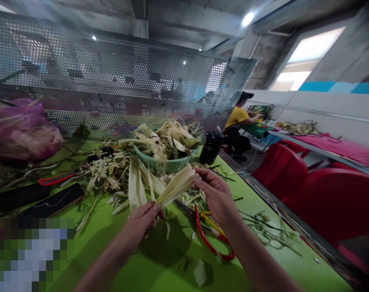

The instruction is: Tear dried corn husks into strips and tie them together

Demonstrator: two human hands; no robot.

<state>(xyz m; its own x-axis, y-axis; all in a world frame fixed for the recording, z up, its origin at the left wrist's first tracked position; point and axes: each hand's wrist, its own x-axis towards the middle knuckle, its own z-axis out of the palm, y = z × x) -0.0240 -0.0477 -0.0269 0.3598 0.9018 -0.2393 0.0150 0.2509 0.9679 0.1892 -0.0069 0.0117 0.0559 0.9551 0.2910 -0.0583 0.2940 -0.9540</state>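
Note:
A pale, pleated corn husk point(176, 186) is stretched between my two hands above the green table point(105, 251). My left hand point(147, 219) pinches its narrow, gathered end. Fingers of my right hand point(214, 190) grip the wider, fanned end at the upper right. Behind the held husk, more husk strips point(137, 186) hang against the teal basket point(162, 164), which is heaped with dry husks point(175, 136). Below my right hand lie scissors point(199, 227) with red and yellow handles, partly covered by that hand and wrist.
Left on the table are a dark phone point(55, 202), a red-handled tool point(58, 178) and a pink plastic bag point(22, 134). A black cylindrical object point(211, 148) stands beside the basket. A perforated metal screen point(126, 89) rises behind. Red chairs point(333, 198) and a seated person point(237, 117) are at right.

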